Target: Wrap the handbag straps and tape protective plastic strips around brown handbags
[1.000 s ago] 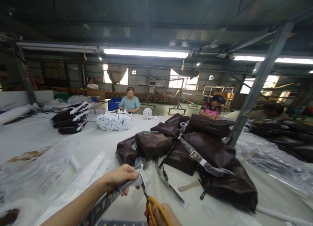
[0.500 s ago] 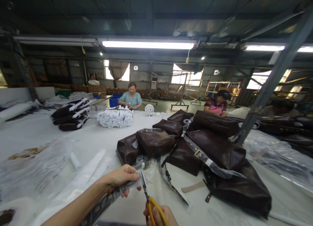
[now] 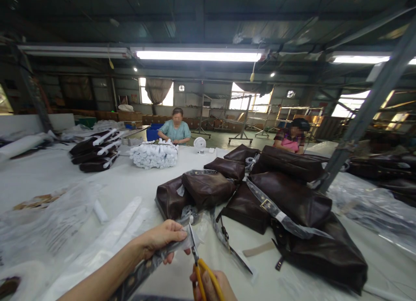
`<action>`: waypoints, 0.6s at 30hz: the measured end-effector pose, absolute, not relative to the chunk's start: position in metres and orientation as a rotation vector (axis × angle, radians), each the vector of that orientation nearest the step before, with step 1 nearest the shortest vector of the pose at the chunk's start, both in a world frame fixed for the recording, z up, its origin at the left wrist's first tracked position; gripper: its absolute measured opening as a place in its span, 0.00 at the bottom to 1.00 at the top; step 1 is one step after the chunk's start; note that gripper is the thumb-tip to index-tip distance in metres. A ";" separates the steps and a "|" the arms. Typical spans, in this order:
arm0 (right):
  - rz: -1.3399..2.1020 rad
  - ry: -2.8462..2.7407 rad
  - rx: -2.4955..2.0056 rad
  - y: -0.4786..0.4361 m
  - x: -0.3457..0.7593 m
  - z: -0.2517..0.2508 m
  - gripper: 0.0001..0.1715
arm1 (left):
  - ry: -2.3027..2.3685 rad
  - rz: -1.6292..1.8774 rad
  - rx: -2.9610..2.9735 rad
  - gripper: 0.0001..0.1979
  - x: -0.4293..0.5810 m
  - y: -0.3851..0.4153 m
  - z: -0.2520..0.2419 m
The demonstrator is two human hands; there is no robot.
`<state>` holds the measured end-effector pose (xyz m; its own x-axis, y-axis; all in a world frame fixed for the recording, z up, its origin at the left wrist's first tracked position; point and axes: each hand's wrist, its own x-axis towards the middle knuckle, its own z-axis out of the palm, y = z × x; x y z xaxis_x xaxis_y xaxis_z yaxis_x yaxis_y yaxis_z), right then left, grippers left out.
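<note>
My left hand [image 3: 167, 239] pinches the end of a dark strap [image 3: 138, 273] sleeved in clear plastic, which runs down beneath my forearm. In my right hand [image 3: 214, 286] are scissors [image 3: 205, 273] with yellow handles, fingers wrapped through the loops. The blades point up and lie right beside the plastic end at my left fingertips; whether they touch it I cannot tell. Just beyond my hands lie dark brown leather bags [image 3: 208, 190], heaped on the white table [image 3: 143, 184]. Another plastic-wrapped strap with a buckle [image 3: 225, 235] rests to the right of the scissors.
Clear plastic sheets [image 3: 58, 231] cover the left of the table. A white bundle [image 3: 154, 153] and a small fan [image 3: 199, 144] stand farther back. A slanted metal post [image 3: 360, 123] rises at the right. Two people sit across the table, one in a teal shirt [image 3: 175, 130].
The view has shifted slightly. My hands keep nearly the same pose, with the scissor blades still beside the plastic end. The person in teal has moved their hands a little.
</note>
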<state>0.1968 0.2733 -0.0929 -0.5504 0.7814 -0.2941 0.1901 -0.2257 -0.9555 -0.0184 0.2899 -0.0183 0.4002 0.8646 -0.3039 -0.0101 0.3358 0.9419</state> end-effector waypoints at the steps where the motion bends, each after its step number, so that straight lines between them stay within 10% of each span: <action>1: 1.814 -1.601 -1.152 0.274 0.197 -0.093 0.48 | 0.995 0.722 1.072 0.23 -0.018 0.290 -0.019; 18: 1.740 -1.596 -1.156 0.278 0.198 -0.106 0.59 | 0.966 0.675 1.068 0.21 -0.020 0.291 -0.023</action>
